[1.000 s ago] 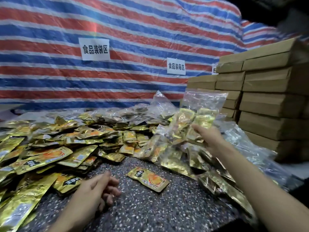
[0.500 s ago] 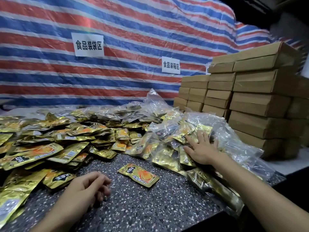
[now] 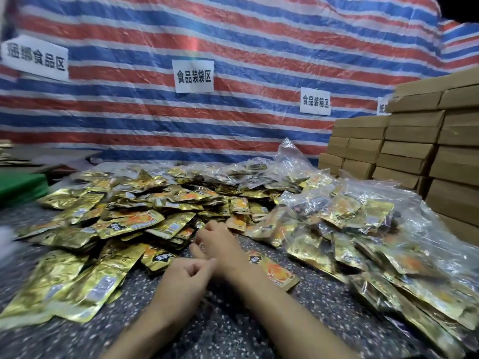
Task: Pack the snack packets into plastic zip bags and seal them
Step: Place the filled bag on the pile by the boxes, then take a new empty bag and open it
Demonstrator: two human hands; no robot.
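Note:
A wide heap of loose gold snack packets [image 3: 134, 224] covers the left and middle of the speckled table [image 3: 233, 320]. One packet [image 3: 278, 273] lies apart, partly under my right forearm. Clear zip bags filled with packets [image 3: 350, 218] are piled on the right. My right hand [image 3: 215, 239] lies at the near edge of the loose heap, its spread fingers touching the packets and gripping none. My left hand [image 3: 186, 275] rests on the table just in front of it, fingers loosely curled and holding nothing.
Stacks of brown cardboard boxes [image 3: 414, 151] stand at the right behind the bags. A red, white and blue striped tarp [image 3: 233, 47] with white paper signs closes the back. A green object [image 3: 20, 185] sits at the far left.
My right hand set the filled zip bag down on the right pile, let go, and crossed left to the loose heap. The view turned left. My left hand barely moved.

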